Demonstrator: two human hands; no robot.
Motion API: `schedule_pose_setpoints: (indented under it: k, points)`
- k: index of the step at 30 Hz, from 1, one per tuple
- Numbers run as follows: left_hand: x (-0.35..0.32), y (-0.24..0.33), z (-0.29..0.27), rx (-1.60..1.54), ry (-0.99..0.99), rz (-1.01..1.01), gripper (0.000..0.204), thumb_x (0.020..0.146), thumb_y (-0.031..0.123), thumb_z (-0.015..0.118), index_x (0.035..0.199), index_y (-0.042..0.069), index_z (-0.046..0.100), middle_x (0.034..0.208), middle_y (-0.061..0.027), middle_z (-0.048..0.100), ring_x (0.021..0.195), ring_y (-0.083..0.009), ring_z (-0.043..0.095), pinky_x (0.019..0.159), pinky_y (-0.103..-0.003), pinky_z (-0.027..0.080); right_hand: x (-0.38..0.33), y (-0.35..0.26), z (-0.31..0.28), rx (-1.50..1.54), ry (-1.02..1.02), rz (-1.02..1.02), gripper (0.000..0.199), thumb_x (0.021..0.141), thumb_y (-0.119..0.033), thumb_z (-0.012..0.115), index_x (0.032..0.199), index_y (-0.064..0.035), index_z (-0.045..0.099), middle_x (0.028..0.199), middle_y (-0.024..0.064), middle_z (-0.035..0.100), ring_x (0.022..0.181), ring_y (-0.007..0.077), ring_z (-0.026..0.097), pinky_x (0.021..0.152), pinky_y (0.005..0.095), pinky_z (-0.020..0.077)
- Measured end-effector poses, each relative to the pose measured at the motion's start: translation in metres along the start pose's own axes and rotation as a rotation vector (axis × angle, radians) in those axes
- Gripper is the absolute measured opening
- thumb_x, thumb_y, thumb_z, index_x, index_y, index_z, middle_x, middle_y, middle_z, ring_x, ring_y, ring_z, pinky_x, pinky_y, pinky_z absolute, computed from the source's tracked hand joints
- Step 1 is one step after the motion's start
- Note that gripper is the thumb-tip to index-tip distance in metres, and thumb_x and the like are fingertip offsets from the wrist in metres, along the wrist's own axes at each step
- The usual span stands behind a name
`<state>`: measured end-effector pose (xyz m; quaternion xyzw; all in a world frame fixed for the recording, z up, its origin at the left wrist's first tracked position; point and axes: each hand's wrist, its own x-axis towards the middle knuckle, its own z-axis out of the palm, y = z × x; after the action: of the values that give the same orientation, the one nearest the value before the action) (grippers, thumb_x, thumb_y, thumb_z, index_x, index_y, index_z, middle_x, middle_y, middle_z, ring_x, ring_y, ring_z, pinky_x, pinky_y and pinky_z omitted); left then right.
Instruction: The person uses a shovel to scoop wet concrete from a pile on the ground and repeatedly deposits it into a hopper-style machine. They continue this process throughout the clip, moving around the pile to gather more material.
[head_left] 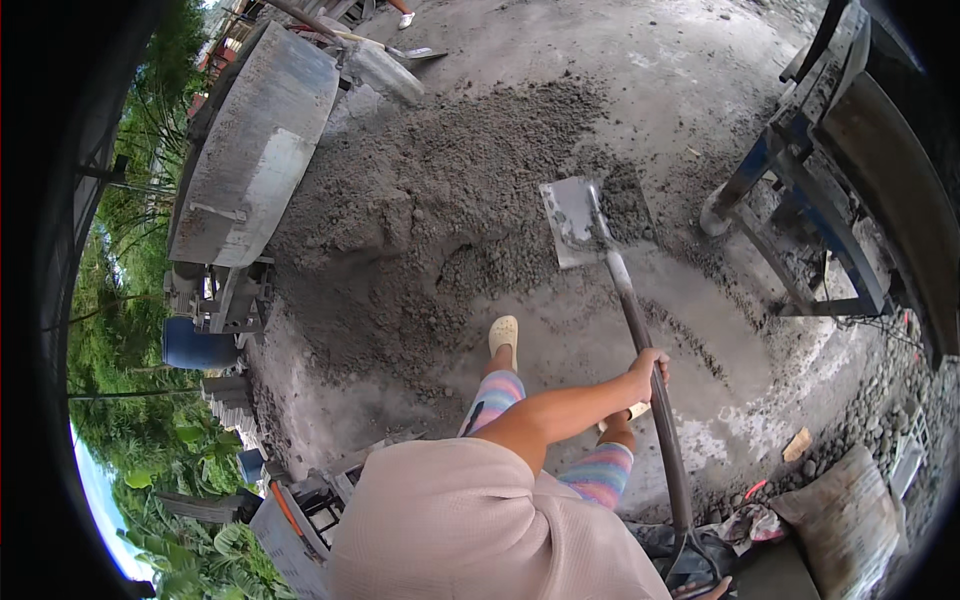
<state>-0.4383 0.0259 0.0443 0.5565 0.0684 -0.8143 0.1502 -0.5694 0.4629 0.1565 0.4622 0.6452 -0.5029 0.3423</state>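
Note:
A long-handled shovel [638, 318] slants across my right side. My left hand [650, 375] is wrapped round the middle of its shaft. Low at the picture's edge, my right hand [708, 590] is at the handle's end grip, only partly in view, its fingers curled there. The flat, square blade [572, 225] lies at the ground, its left part mostly bare metal with a grey smear. Damp grey mix [626, 205] covers its right part. Left of the blade spreads a broad heap of grey sandy mix [400, 215], scooped hollow in places.
A big grey metal trough [255, 150] stands at the far left, with another shovel [415, 53] beyond it. On the right is a blue-framed metal stand [825, 205]. A worn sack [840, 520] and loose gravel [870, 430] lie near right. A blue drum [195, 343] is at left.

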Motion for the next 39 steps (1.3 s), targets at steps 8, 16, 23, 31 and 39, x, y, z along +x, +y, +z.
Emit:
schedule_pose_setpoints:
  k: [8, 16, 23, 31, 39]
  points:
    - [0.065, -0.022, -0.039, -0.453, -0.197, -0.435, 0.017, 0.058, 0.019, 0.054, 0.051, 0.011, 0.041, 0.047, -0.0015, 0.042, 0.043, -0.0177, 0.043, 0.044, -0.031, 0.037, -0.160, -0.049, 0.068, -0.262, 0.204, -0.776, 0.047, 0.077, -0.044, 0.040, 0.093, -0.0016, 0.049, 0.080, 0.0123, 0.052, 0.066, 0.0236, 0.051, 0.058, 0.0338, 0.0453]
    - [0.193, 0.280, -0.307, -0.470, 0.011, -0.016, 0.021, 0.059, 0.019, 0.053, 0.048, 0.010, 0.037, 0.044, -0.0067, 0.040, 0.045, -0.0223, 0.042, 0.051, -0.035, 0.036, 0.004, 0.204, 0.401, -0.415, -0.021, -0.520, 0.041, 0.074, -0.048, 0.044, 0.059, -0.0109, 0.037, 0.043, 0.0017, 0.037, 0.031, 0.0133, 0.035, 0.031, 0.0241, 0.0294]
    - [0.140, 0.255, -0.393, -0.313, 0.142, 0.014, 0.015, 0.060, 0.016, 0.051, 0.054, 0.013, 0.038, 0.049, -0.0010, 0.039, 0.044, -0.0183, 0.041, 0.048, -0.035, 0.036, 0.034, 0.352, 0.285, -0.196, 0.192, -0.577, 0.038, 0.074, -0.042, 0.046, 0.062, -0.0061, 0.046, 0.042, 0.0030, 0.037, 0.033, 0.0156, 0.038, 0.031, 0.0263, 0.0320]
    - [0.009, 0.185, -0.342, -0.052, 0.279, -0.083, 0.010, 0.059, 0.014, 0.047, 0.056, 0.011, 0.038, 0.052, -0.0024, 0.039, 0.047, -0.0189, 0.041, 0.050, -0.036, 0.037, -0.165, 0.287, 0.216, 0.037, 0.127, -0.039, 0.036, 0.079, -0.041, 0.041, 0.080, -0.0080, 0.055, 0.042, 0.0022, 0.038, 0.032, 0.0155, 0.032, 0.031, 0.0257, 0.0290]
    - [-0.089, 0.137, -0.174, 0.195, 0.306, 0.032, 0.010, 0.054, 0.013, 0.046, 0.052, 0.011, 0.036, 0.049, -0.0007, 0.037, 0.044, -0.0182, 0.038, 0.052, -0.036, 0.036, -0.208, 0.195, 0.112, 0.153, 0.261, -0.040, 0.036, 0.077, -0.041, 0.045, 0.073, -0.0058, 0.052, 0.042, 0.0039, 0.037, 0.032, 0.0157, 0.033, 0.030, 0.0274, 0.0289]
